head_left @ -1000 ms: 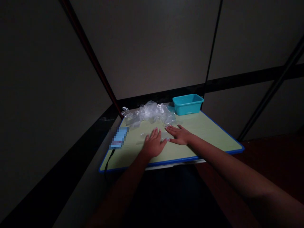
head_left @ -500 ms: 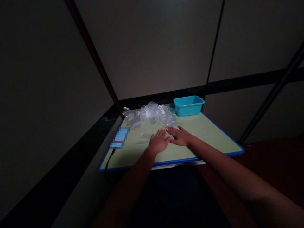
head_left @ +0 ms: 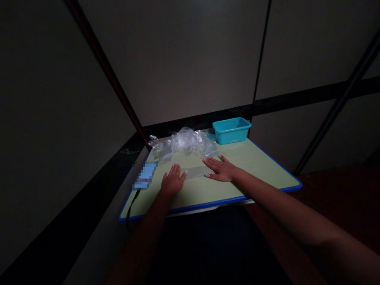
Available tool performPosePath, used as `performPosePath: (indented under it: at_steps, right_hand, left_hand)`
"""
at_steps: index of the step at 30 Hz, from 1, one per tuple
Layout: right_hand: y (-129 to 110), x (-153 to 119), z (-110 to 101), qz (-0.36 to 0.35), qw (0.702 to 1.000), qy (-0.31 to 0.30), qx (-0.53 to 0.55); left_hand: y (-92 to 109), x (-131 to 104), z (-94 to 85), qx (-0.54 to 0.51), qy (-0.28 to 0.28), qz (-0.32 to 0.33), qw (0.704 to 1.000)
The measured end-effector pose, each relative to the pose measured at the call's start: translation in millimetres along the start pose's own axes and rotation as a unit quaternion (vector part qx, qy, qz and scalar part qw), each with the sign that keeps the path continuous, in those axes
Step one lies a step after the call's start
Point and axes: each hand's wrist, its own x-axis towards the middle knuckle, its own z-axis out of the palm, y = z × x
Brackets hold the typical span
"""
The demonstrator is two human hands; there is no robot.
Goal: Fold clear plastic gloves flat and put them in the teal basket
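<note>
A thin, clear plastic piece point(head_left: 196, 172) lies flat on the pale yellow-green tabletop point(head_left: 249, 166). At its left end my left hand point(head_left: 172, 180) rests palm down with the fingers spread. My right hand point(head_left: 221, 169) lies flat at the other end, fingers stretched out and thumb apart. Neither hand grips anything. Behind them is a crumpled heap of clear plastic point(head_left: 187, 141), apart from both hands.
At the back right of the table stands a turquoise plastic basket point(head_left: 231, 136). A blurred-out, phone-like device point(head_left: 145, 175) sits at the left edge, with a dark cable point(head_left: 130, 206) running down. Panelled walls point(head_left: 196, 59) rise behind and to the left.
My left hand has slid left, away from my right hand, uncovering more of the flat plastic piece. My right hand has stayed nearly in place. The view has shifted slightly.
</note>
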Motion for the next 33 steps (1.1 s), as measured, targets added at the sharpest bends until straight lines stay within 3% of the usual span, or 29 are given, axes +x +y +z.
performPosePath:
  at_steps: [6,12,17,20,24,26,29,33]
  right_hand:
    - [-15.9,17.4,-5.4,0.002,0.999,0.047,-0.015]
    - [-36.9,53.9,5.0,-0.021,1.0,0.0,0.011]
    - [-36.5,57.5,14.1,-0.029,0.999,-0.008,0.023]
    - [-35.5,56.0,14.8,-0.023,1.0,-0.008,0.018]
    - [-31.5,54.1,13.5,-0.02,1.0,0.006,0.019]
    - [-27.0,52.1,12.9,-0.021,0.999,0.03,0.017]
    - [-19.8,49.1,14.0,-0.008,0.999,0.048,0.005]
    - [-16.8,48.2,17.7,0.008,1.0,0.014,0.002]
  left_hand:
    - [2.4,-1.5,2.5,-0.006,0.01,0.0,1.0]
    - [1.8,-4.8,0.8,0.0,0.008,-0.018,1.0]
    - [7.7,-8.9,-2.4,0.015,0.051,-0.059,0.997]
    - [22.5,-13.5,-4.1,0.022,0.082,-0.011,0.996]
    - [47.6,-19.0,-0.3,-0.002,0.041,0.057,0.998]
    - [55.7,-20.1,2.6,-0.007,0.051,0.076,0.996]
    - [59.2,-20.8,5.2,-0.007,0.069,0.094,0.993]
    - [56.7,-21.0,5.8,-0.007,0.056,0.094,0.994]
